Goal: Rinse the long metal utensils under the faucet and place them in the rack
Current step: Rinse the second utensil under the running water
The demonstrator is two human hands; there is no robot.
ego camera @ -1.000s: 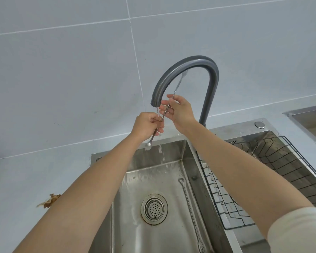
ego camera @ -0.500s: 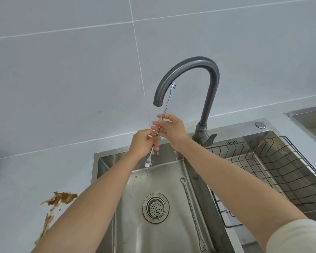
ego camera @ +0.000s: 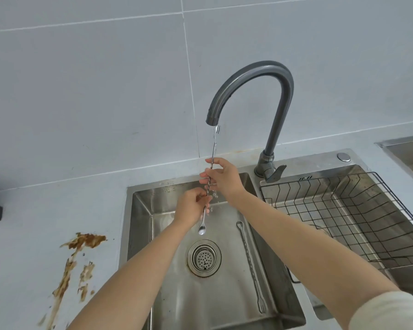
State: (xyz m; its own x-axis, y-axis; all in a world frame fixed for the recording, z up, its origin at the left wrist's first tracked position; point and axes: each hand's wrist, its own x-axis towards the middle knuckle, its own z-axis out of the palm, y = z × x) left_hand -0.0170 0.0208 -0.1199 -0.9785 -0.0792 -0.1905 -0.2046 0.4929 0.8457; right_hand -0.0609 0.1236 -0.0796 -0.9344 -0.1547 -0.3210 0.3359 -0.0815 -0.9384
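The long utensil (ego camera: 214,148) stands nearly upright just below the faucet (ego camera: 281,110) spout, fork end up, spoon end over the sink (ego camera: 138,234). The right hand (ego camera: 224,177) pinches its middle and the left hand (ego camera: 191,208) pinches lower. A second utensil (ego camera: 249,263) lies in the basin, beside the rack (ego camera: 343,210).

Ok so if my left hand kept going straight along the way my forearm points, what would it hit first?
Probably your right hand, gripping the same long utensil just above and beyond the left hand; depth is hard to judge.
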